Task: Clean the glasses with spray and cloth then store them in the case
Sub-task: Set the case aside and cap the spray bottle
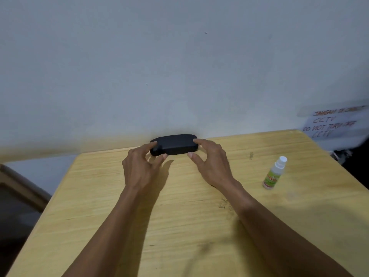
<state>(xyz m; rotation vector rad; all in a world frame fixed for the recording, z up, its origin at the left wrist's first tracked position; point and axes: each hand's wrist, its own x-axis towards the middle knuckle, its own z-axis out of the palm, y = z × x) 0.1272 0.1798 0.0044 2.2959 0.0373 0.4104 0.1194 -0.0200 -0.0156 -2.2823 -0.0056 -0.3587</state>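
The black glasses case (174, 144) lies shut at the far edge of the wooden table (179, 216), close against the wall, its long side running from 9 to 3 o'clock. It looks like a rigid hard shell with a matte skin, so it should be light, stiff and not slippery; the rounded ends are the natural place to hold it, thumbs on the near face along the seam. The left hand (142, 166) has spread fingers curled round the 9 o'clock end, and the right hand (208, 160) mirrors it at the 3 o'clock end; both touch the case, though whether they are gripping firmly or only resting is hard to tell through the blur. At about 4 o'clock from the case, well apart, stands a small spray bottle (274, 173), upright and capped. No glasses or cloth show.
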